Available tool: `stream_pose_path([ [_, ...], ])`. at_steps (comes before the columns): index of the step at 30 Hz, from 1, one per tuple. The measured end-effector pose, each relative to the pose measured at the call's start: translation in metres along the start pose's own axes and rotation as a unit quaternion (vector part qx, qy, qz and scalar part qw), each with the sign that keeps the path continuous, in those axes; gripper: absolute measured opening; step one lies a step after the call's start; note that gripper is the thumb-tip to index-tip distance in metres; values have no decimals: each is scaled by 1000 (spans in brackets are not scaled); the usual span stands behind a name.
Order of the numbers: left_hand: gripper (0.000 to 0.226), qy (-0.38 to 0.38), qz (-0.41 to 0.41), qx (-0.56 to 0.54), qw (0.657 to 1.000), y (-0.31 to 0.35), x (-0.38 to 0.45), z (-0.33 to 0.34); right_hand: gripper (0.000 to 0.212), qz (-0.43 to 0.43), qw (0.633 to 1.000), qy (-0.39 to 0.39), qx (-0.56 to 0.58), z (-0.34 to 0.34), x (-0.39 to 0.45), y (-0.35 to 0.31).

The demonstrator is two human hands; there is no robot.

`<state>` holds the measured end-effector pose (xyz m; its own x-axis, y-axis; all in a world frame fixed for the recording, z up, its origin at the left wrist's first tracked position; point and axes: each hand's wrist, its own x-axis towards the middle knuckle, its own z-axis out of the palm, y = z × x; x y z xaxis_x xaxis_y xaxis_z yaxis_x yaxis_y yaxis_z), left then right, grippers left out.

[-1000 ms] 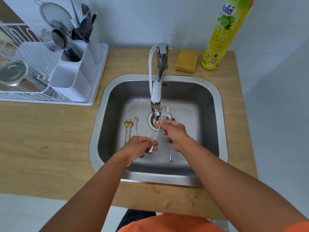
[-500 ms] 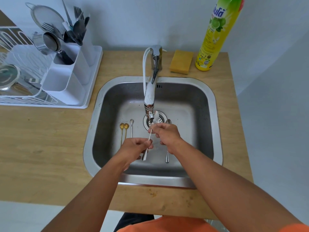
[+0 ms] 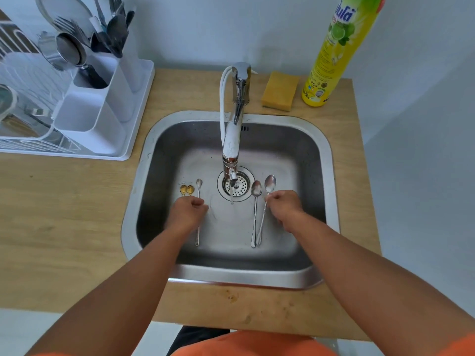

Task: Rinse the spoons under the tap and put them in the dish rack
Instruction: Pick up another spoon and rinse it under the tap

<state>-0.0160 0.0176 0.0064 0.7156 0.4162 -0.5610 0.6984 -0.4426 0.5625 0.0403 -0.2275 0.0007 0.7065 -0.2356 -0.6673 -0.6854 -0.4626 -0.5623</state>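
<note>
Five spoons are in the sink [image 3: 331, 176]: two small gold spoons [image 3: 186, 189] and a thin silver spoon [image 3: 198, 201] on the left of the drain, and two longer spoons on the right. The right hand [image 3: 284, 205] pinches the handle of the outer long spoon [image 3: 267, 199], whose bowl points away from the person; the inner long spoon [image 3: 255, 209] lies just beside it on the sink floor. The left hand [image 3: 189, 209] is curled over the handles on the left side, but I cannot tell if it really grips anything.

Water runs from the tap [image 3: 232, 150] in a thin stream, and neither hand is under it. The risk, I think, is that the wet thin handle slips from the pinch and falls, or that the spoon goes to the dish rack [image 3: 108, 140] on the tabletop [image 3: 64, 214] without a rinse. A small gold spoon could also slide toward the drain.
</note>
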Motion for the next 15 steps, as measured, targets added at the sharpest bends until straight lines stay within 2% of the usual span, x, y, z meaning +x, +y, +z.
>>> stream_pose_path([
  [5, 20, 86, -25, 127, 988, 3, 6, 0, 28, 7, 997, -8, -79, 2, 4, 4],
  [9, 15, 96, -42, 151, 983, -5, 9, 3, 36, 15, 995, 2, -99, 4, 4, 1],
  [15, 16, 102, -48, 171, 979, -9, 12, 8, 25, 1, 988, 12, -154, 5, 6, -1],
])
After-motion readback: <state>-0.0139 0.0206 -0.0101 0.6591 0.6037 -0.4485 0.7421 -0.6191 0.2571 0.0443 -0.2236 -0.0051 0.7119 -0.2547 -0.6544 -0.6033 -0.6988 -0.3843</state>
